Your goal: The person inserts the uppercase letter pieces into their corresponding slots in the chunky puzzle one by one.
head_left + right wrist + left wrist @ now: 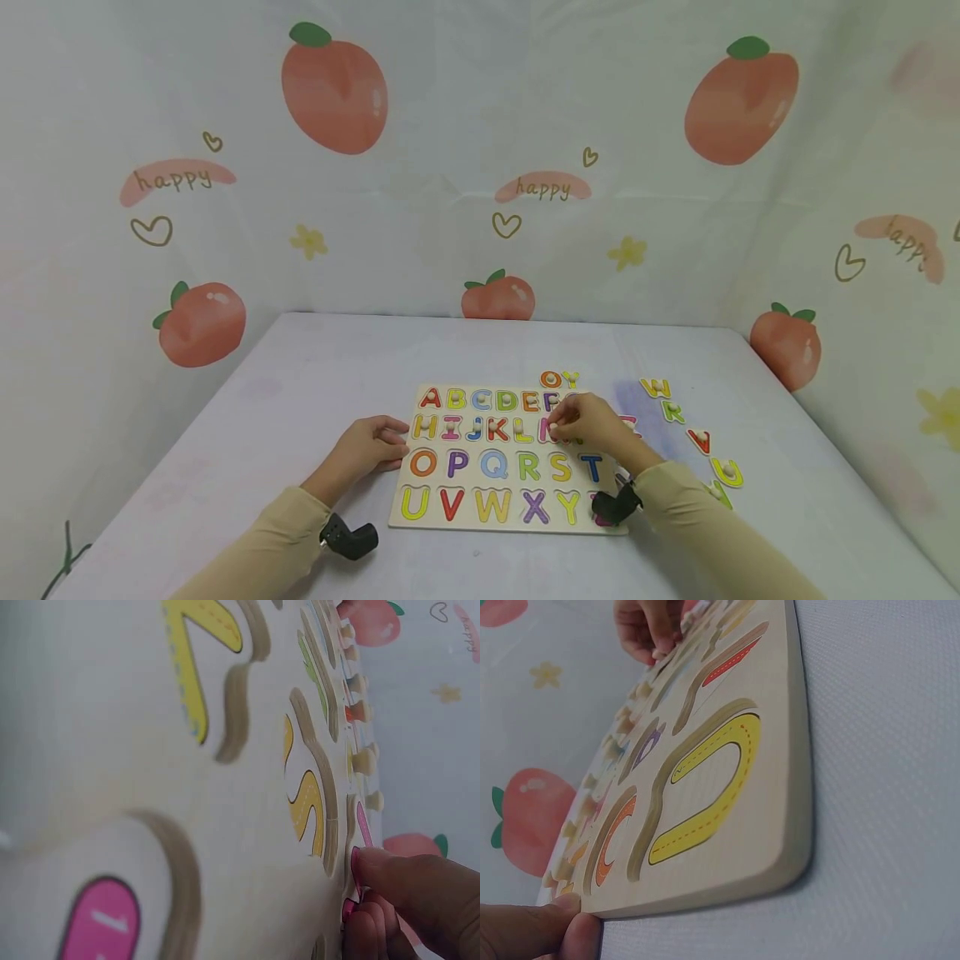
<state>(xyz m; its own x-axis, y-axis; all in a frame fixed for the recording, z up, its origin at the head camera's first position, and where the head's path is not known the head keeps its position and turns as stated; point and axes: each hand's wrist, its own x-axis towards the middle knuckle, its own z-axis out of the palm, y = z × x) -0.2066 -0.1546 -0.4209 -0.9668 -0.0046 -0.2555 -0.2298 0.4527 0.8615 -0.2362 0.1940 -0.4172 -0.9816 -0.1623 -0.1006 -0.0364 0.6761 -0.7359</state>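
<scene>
A wooden alphabet board (465, 479) lies on the table. At its left edge rests my left hand (363, 450), thumb and fingertips against the rim beside the H row; the left wrist view shows these fingertips (568, 901) at the corner. My right hand (592, 425) is over the second row, pinching a pink letter piece (548, 431) at the M place, just right of L. In the right wrist view, the pink letter piece (351, 907) is close to the board surface, partly covered by the thumb and fingers. Knobbed letters fill much of the upper two rows.
Behind the board lie loose letters O (551, 380) and Y (572, 379). To the right are W (656, 387), R (672, 411), V (700, 441) and U (727, 472). A green piece (720, 493) and a pink piece (630, 423) are partly hidden by my right arm.
</scene>
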